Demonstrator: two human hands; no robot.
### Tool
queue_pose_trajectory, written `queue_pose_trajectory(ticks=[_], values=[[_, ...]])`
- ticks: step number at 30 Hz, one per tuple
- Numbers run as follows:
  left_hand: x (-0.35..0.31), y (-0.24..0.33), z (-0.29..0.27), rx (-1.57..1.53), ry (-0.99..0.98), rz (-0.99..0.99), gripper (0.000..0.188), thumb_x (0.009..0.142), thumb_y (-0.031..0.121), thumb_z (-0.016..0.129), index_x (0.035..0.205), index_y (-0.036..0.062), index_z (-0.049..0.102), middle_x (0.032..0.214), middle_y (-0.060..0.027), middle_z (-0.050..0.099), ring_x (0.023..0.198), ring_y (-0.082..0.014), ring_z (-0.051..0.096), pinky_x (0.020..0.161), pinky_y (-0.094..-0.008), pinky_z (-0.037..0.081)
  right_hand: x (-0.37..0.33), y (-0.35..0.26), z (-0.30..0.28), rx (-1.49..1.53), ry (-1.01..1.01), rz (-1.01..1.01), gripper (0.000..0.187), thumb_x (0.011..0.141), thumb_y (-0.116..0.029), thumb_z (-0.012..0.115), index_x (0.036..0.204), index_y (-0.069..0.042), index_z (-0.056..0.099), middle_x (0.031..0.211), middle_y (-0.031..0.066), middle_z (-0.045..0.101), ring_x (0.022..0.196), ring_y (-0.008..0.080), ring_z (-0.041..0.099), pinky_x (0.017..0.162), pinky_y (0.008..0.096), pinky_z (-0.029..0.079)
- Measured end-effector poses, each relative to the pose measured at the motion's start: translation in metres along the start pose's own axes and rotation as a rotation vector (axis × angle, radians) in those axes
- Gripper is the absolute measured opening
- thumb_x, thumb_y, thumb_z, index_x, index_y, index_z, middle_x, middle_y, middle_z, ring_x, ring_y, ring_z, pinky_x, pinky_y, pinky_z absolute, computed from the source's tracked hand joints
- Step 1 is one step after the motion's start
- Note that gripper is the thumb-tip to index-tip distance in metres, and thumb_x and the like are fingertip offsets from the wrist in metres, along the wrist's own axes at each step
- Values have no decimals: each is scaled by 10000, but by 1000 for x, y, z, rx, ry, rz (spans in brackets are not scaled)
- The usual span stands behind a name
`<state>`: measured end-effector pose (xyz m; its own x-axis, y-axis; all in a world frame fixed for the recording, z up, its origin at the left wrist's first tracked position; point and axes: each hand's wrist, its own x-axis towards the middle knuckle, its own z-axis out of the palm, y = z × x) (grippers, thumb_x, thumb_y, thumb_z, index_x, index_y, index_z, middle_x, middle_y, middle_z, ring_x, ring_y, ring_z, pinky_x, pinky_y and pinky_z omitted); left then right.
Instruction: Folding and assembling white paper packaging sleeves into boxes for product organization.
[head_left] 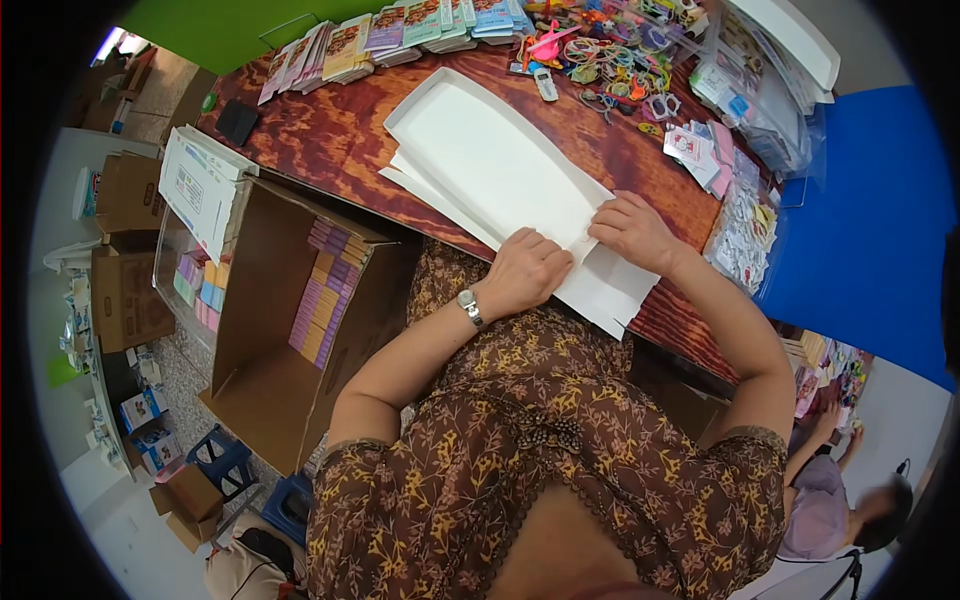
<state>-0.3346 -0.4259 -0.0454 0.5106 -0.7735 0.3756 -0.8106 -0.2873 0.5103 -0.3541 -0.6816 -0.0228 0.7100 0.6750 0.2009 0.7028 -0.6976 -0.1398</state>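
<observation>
A long white cardboard box, partly folded into a shallow tray, lies aslant on the red-brown wood-grain table in front of me. Its far end has raised walls, while the near end flap sticks out flat over the table's edge. My left hand, a watch on its wrist, is closed on the near left corner of the box. On the near right corner my right hand is closed too, fingers curled over the side wall. Both hands grip the cardboard near the fold of the end flap; the fingertips are partly hidden.
Stacks of colourful printed cards line the table's back. A heap of small colourful trinkets lies at the back right, beside plastic bins. A large open carton with small boxes inside stands left. Another person sits at far right.
</observation>
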Motion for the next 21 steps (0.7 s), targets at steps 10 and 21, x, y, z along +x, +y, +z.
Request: queue_pose_trajectory(ticks=[10, 21], values=[[-7, -12, -7, -302, -223, -108, 255, 846, 10, 586, 1093, 70, 559, 834, -81, 651, 815, -282, 653, 1087, -535, 329, 1, 1, -2, 219, -158, 104, 183, 728, -116, 736, 882, -130, 639, 842, 29, 606, 868, 243, 593, 800, 384, 481], [-4, -3, -15, -247, -154, -185, 640, 829, 116, 652, 1384, 7, 352, 732, -91, 634, 834, -317, 640, 1138, -586, 187, 20, 0, -8, 348, -239, 305, 164, 912, -281, 617, 966, -128, 598, 781, 93, 635, 775, 323, 627, 693, 452, 473]])
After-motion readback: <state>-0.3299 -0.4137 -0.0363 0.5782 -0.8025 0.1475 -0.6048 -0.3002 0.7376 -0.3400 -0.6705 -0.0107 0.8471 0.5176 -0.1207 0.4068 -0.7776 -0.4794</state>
